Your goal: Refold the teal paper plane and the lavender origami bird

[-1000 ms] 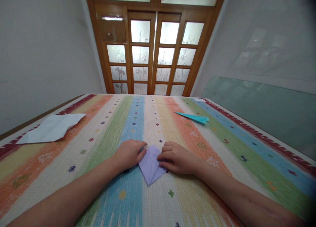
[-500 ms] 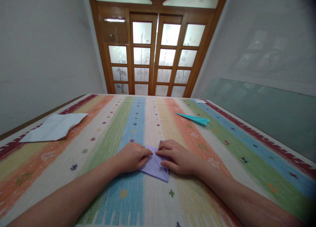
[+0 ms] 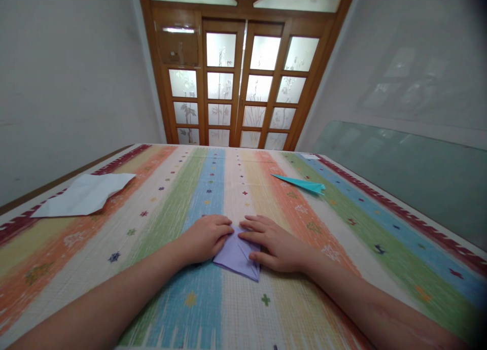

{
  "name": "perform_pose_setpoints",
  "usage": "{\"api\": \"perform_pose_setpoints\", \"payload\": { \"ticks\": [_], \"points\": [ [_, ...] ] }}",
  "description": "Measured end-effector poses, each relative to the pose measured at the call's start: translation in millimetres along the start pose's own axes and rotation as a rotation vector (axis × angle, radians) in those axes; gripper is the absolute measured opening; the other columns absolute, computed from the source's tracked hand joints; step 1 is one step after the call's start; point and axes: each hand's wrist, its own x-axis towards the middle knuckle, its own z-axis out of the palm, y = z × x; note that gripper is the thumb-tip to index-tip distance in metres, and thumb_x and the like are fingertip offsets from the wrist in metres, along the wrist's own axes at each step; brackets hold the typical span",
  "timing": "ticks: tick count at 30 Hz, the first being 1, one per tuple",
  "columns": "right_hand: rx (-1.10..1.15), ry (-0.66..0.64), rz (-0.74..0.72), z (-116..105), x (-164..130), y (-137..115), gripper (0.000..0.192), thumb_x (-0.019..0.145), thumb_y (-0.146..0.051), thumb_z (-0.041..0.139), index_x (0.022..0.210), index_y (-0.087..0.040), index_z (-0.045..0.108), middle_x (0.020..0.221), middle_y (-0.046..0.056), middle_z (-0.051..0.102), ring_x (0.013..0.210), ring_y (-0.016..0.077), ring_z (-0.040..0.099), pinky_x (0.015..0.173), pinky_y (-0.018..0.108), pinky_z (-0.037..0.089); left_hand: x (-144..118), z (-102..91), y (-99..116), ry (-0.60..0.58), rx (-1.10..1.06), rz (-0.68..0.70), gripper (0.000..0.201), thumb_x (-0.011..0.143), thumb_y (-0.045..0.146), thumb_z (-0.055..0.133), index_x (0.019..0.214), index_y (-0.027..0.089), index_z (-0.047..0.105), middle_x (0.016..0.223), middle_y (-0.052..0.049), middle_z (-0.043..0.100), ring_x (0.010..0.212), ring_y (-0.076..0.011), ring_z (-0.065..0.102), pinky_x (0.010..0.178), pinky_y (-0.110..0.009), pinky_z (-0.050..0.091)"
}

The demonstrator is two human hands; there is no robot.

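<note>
The left hand (image 3: 205,237) lies palm-down with its fingers flat on the left edge of a folded lilac paper (image 3: 238,258), and the right hand (image 3: 272,243) presses its fingertips (image 3: 247,236) onto the right side and top of the same piece. Neither hand pinches anything; both are spread and bearing down. The paper sits a little below the middle of the frame, flat on the striped surface (image 3: 160,223), its pointed lower corner sticking out toward the viewer between the two wrists.

Such a sheet is likely very light, thin and easily creased, and it would probably slide on the woven cloth unless pinned. Its folded layers look stiffest along the creases, so the exposed lower point and the free edges seem the sensible places to take hold.

Toward the right of the frame lies a teal paper plane (image 3: 300,183), well apart. At the left edge rests a crumpled white sheet (image 3: 81,200).
</note>
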Motion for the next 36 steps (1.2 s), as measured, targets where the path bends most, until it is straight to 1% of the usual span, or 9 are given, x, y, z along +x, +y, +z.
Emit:
{"api": "perform_pose_setpoints", "payload": {
  "ticks": [4, 8, 15, 23, 27, 31, 34, 36],
  "points": [
    [0.001, 0.001, 0.003, 0, 0, 0, 0.053, 0.091, -0.051, 0.054, 0.139, -0.027, 0.053, 0.147, 0.011, 0.046, 0.138, 0.0327, 0.036, 0.113, 0.056, 0.022, 0, 1.4, -1, -0.046, -0.017, -0.012, 0.035, 0.094, 0.023, 0.045, 0.125, 0.022, 0.063, 0.126, -0.009, 0.063, 0.116, -0.0232, 0.058, 0.100, -0.041, 0.045],
    [0.003, 0.005, 0.000, 0, 1, 0, 0.053, 0.091, -0.051, 0.054, 0.139, -0.028, 0.053, 0.148, 0.010, 0.046, 0.139, 0.0326, 0.035, 0.114, 0.056, 0.021, 0, 0.8, -2, -0.042, -0.025, -0.011, 0.035, 0.095, 0.024, 0.044, 0.125, 0.022, 0.063, 0.124, -0.009, 0.064, 0.116, -0.0239, 0.057, 0.100, -0.042, 0.043],
    [-0.017, 0.000, 0.040, 2, 2, 0, 0.052, 0.092, -0.052, 0.053, 0.138, -0.029, 0.053, 0.149, 0.009, 0.044, 0.140, 0.0332, 0.032, 0.114, 0.057, 0.020, 1, -5.2, 2, -0.030, -0.012, -0.014, 0.031, 0.095, 0.025, 0.047, 0.119, 0.021, 0.065, 0.111, -0.009, 0.066, 0.106, -0.0235, 0.057, 0.095, -0.040, 0.044],
    [-0.034, -0.016, 0.077, 2, 1, 3, 0.051, 0.095, -0.050, 0.048, 0.141, -0.030, 0.050, 0.153, 0.009, 0.038, 0.143, 0.0334, 0.028, 0.114, 0.057, 0.021, 1, -4.0, 0, -0.032, 0.003, -0.043, 0.027, 0.095, 0.028, 0.048, 0.110, 0.021, 0.070, 0.094, -0.008, 0.065, 0.093, -0.0226, 0.059, 0.084, -0.037, 0.045],
    [-0.007, -0.027, 0.078, 3, 1, 3, 0.053, 0.094, -0.050, 0.050, 0.143, -0.030, 0.047, 0.155, 0.009, 0.035, 0.143, 0.0340, 0.026, 0.114, 0.058, 0.021, 0, -7.2, 3, -0.049, -0.024, 0.009, 0.025, 0.094, 0.031, 0.052, 0.105, 0.021, 0.071, 0.092, -0.007, 0.067, 0.090, -0.0217, 0.059, 0.084, -0.037, 0.044],
    [-0.009, -0.038, 0.075, 5, 1, 4, 0.057, 0.093, -0.050, 0.053, 0.146, -0.030, 0.043, 0.156, 0.009, 0.033, 0.144, 0.0342, 0.025, 0.115, 0.058, 0.019, 0, -9.6, 7, -0.044, -0.045, 0.078, 0.024, 0.091, 0.036, 0.058, 0.103, 0.021, 0.072, 0.098, -0.007, 0.068, 0.095, -0.0224, 0.059, 0.087, -0.038, 0.044],
    [-0.013, -0.042, 0.051, 5, 2, 4, 0.058, 0.093, -0.046, 0.054, 0.147, -0.029, 0.041, 0.154, 0.008, 0.037, 0.144, 0.0333, 0.026, 0.115, 0.056, 0.020, 0, -8.1, 8, -0.052, -0.071, 0.139, 0.027, 0.089, 0.038, 0.061, 0.106, 0.019, 0.071, 0.102, -0.007, 0.069, 0.098, -0.0230, 0.060, 0.090, -0.039, 0.043],
    [-0.017, -0.026, 0.024, 5, 2, 3, 0.056, 0.093, -0.042, 0.055, 0.146, -0.028, 0.043, 0.151, 0.007, 0.042, 0.142, 0.0322, 0.030, 0.115, 0.055, 0.021, 1, -6.5, 7, -0.063, -0.093, 0.176, 0.029, 0.088, 0.039, 0.063, 0.108, 0.018, 0.070, 0.103, -0.008, 0.069, 0.100, -0.0229, 0.060, 0.093, -0.038, 0.043]
  ]
}}
